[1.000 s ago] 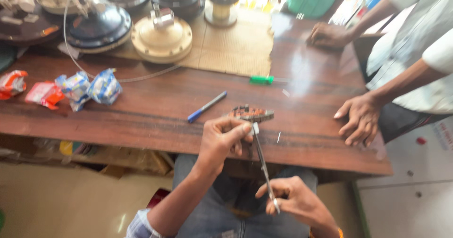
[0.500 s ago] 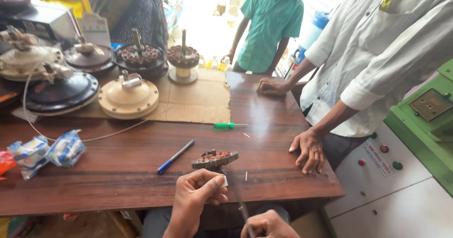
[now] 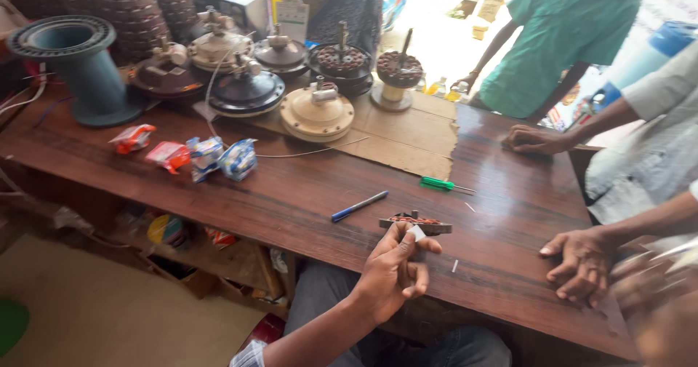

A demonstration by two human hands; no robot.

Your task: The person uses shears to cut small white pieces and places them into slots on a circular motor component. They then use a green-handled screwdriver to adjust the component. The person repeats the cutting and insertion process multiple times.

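Fingers (image 3: 407,247) of the left hand (image 3: 389,272) pinched a small white scrap just beside the wound coil piece (image 3: 415,224) on the counter (image 3: 291,200). Right hand had dropped out of view, its long tool gone too; farther off, a blue pen (image 3: 359,206).

Four small crinkled packets in row on wooden table (image 3: 291,200), left side: orange-red packet (image 3: 131,138), red packet (image 3: 169,155) at its 4 o'clock, then two blue-and-white packets (image 3: 206,156) (image 3: 238,159) just beside. Pale upright card label (image 3: 292,18) at 12 o'clock, far edge. Yellow round pack (image 3: 166,229) on shelf below.
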